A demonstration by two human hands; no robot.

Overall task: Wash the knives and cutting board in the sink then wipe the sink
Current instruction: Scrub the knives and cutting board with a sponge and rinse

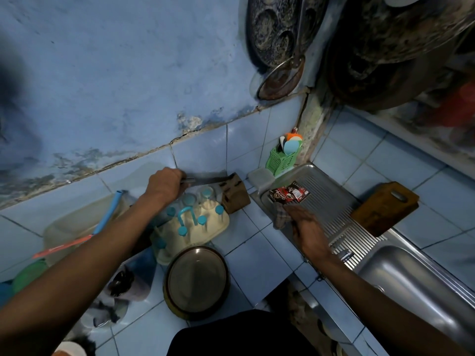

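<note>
Left hand: The left hand [164, 185] is curled round the handle of a knife [205, 180], held level just above the counter by the blue tiled wall, with the blade tip at the slots of a wooden knife block [235, 195].
Knife block: It stands tilted on the tiled counter [246, 242], just beside the corner of the steel sink unit and touching the edge of a cream glass rack.
Right hand: The right hand [305, 222] lies flat, fingers straight and together, gripping nothing, with its palm down on the ribbed steel drainboard [331, 201]. Its fingertips reach a checked cloth [280, 215] bunched at the drainboard's near-left edge.
Cutting board: A dark wooden cutting board [385, 209] with a handle slot rests on the far side of the drainboard, partly over the tiles, well apart from both hands.
Sink: The steel sink [411, 281] basin sits at the lower right, next to the drainboard.
On the drainboard: A red and black sachet pack [289, 195] lies near the top-left corner, just beyond the right hand's fingertips.
Counter: The cream glass rack [200, 224] with blue pegs holds upturned glasses; a round glass pot lid [196, 281] lies in front of it.
Corner: A green plastic utensil holder [282, 159] with coloured spoons stands against the wall behind the drainboard.
</note>
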